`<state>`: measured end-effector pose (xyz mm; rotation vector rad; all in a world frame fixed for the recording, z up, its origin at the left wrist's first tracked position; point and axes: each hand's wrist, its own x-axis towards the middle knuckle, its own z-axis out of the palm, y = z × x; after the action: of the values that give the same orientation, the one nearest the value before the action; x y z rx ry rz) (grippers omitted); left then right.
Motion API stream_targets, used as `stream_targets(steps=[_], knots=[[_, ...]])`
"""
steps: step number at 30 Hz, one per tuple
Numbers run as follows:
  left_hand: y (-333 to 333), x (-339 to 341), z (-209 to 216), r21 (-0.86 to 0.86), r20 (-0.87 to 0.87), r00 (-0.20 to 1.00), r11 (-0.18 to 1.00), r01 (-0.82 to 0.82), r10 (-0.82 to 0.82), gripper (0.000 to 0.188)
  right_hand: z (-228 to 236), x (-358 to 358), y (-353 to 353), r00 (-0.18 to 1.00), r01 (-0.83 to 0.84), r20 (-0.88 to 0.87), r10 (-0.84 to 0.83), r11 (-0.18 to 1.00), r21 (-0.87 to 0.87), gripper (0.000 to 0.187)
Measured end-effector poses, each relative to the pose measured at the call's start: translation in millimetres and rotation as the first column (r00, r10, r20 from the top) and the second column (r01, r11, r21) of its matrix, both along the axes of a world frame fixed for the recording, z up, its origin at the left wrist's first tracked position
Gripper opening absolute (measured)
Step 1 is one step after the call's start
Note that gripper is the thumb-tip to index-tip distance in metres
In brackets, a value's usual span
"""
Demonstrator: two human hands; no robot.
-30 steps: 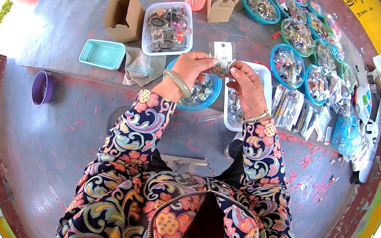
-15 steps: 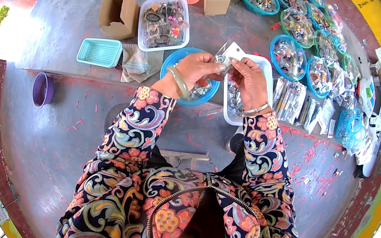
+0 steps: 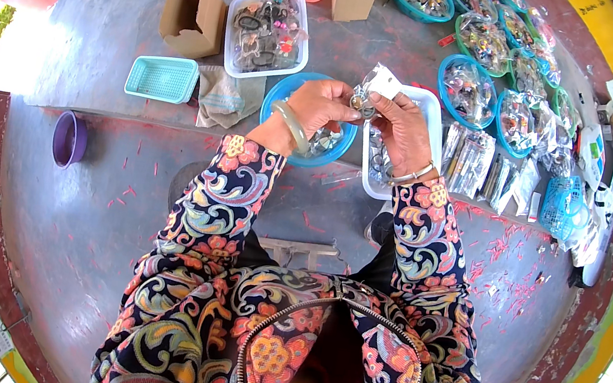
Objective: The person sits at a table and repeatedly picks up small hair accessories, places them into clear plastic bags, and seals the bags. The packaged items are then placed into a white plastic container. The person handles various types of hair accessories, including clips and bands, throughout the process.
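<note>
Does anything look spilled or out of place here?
Yes: small red scraps lie strewn over the floor, thickest at right; they look like litter, unlike the goods gathered in baskets. Nothing odd at the left hand and right hand, which hold a clear packet.

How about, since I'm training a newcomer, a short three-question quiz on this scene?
1. What do the left hand and right hand hold together?
2. True or false: the turquoise rectangular plastic basket lies left of the blue round plastic basin.
3. Which wrist wears the pale green smooth bangle? a) right b) left

Key:
1. A small clear plastic packet with a white top.
2. True.
3. b
</note>
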<state>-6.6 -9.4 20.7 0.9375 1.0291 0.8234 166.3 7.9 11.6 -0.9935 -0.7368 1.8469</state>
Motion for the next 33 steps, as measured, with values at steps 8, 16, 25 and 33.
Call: stream_targets(steps=[8, 16, 25, 33], knots=[[-2, 5, 7, -0.082, 0.042, 0.995, 0.993, -0.088, 0.092, 0.021, -8, -2, 2, 0.992, 0.088, 0.079, -0.101, 0.984, 0.153, 0.011], [1, 2, -2, -0.021, 0.006, 0.993, 0.993, -0.117, 0.117, 0.017, -3, -7, -3, 0.981, 0.077, 0.155, -0.117, 0.968, 0.239, 0.013], [0, 2, -3, -0.036, 0.006, 0.992, 0.992, -0.124, 0.125, 0.015, -2, -7, -3, 0.987, -0.009, 0.159, -0.021, 0.983, 0.182, 0.021], [-1, 4, 4, -0.148, 0.078, 0.985, 0.979, -0.140, 0.153, 0.017, -6, -5, -1, 0.996, 0.021, 0.087, -0.031, 0.994, 0.111, 0.015]])
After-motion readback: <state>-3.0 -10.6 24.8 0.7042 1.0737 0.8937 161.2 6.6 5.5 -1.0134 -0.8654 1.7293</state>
